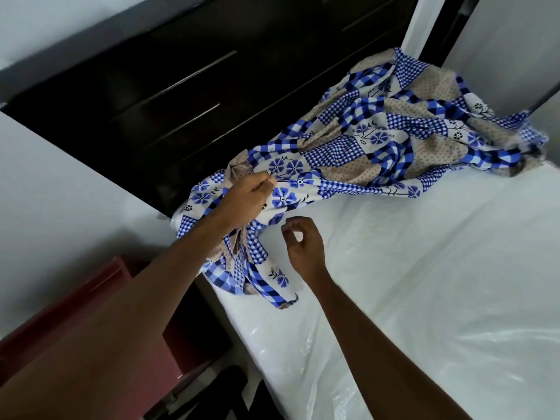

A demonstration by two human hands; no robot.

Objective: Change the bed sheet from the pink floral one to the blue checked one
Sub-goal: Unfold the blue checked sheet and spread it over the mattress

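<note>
The blue checked sheet (pixel 375 137), a patchwork of blue checks, blue flowers and beige dotted squares, lies crumpled along the head end of the bare white mattress (pixel 424 268). One corner of it hangs over the mattress's near left corner. My left hand (pixel 248 198) pinches a fold of the sheet near that corner. Just to the right, my right hand (pixel 303 247) hovers above the mattress with fingers curled and apart, holding nothing. No pink floral sheet is in view.
The mattress is wrapped in clear plastic (pixel 318 374) that wrinkles at the near edge. A dark wooden headboard (pixel 181 86) with metal strips runs behind the bed. A dark red cabinet (pixel 75 307) stands by the white wall at the left.
</note>
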